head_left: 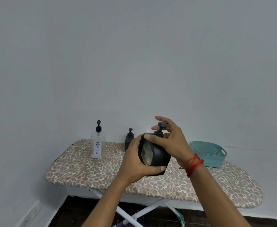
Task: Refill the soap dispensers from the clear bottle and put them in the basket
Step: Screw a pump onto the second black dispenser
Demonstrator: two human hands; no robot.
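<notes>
The left hand (134, 161) grips 1 black dispenser (159, 158) above the board (85, 169); the right hand (172, 141), fingers spread, surrounds its pump (160, 125). Opening step, I think: next unscrew the pump, then take the clear bottle (98, 145) at the left.

Both forearms are bare along all of their visible length, and so are the left hand (134, 161) and the right hand (172, 141). The one thing worn is a thin red cord (194, 163) on the right wrist. It is wound round several times in loose, uneven loops that cross one another, some nearer the hand, some lower on the forearm. Short ends of it hang down beneath the wrist.
</notes>
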